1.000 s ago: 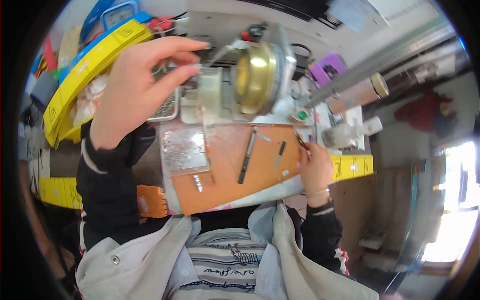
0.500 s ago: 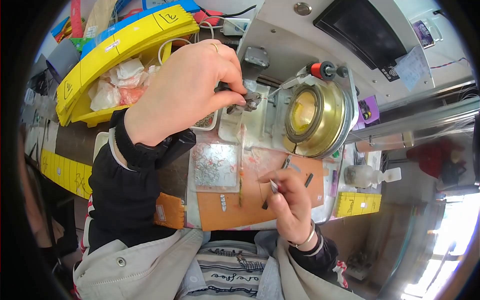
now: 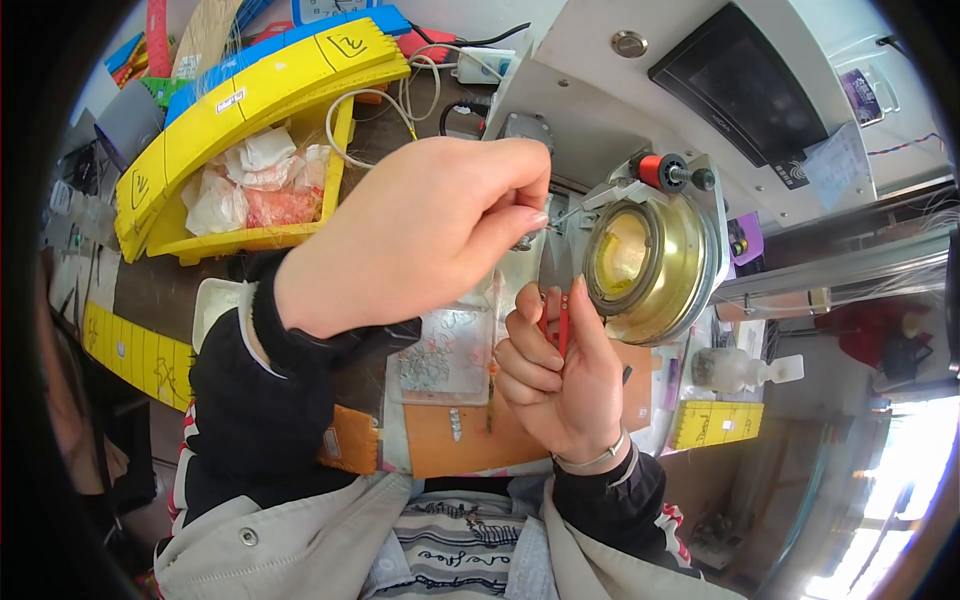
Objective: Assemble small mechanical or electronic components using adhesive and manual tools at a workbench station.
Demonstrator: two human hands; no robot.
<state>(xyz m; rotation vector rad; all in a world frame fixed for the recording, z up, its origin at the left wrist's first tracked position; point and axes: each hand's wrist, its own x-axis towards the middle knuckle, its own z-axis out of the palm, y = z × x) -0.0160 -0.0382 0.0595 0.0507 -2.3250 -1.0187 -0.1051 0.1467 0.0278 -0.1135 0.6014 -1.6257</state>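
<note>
The right grip (image 3: 562, 388) clasps the red tool (image 3: 563, 325), the wheel (image 3: 655, 268) up and right of it; whether the left grip (image 3: 415, 228) holds anything cannot be told. Close handwork seems under way, likely calling next for steadiness.

Right hand (image 3: 560, 375): the tool (image 3: 563, 325) in its grasp shows 2 red handles. Beyond it and to its right, the wheel (image 3: 655, 265) is brass-gold; above that, the spool (image 3: 660, 172) is red with black ends. Further up, the screen (image 3: 740, 85) is black within an off-white housing (image 3: 590, 75). Below and left of the hand, the mat (image 3: 460, 445) is plain orange-brown.

Left hand (image 3: 410, 235): to its left, the bin (image 3: 230, 243) is yellow with black marks, its contents white and pinkish-red. Below, the sleeve (image 3: 265, 420) is black, edged in red and white.

Below both hands: jacket (image 3: 270, 530) beige; shirt (image 3: 455, 545) grey-white with dark stripes.
</note>
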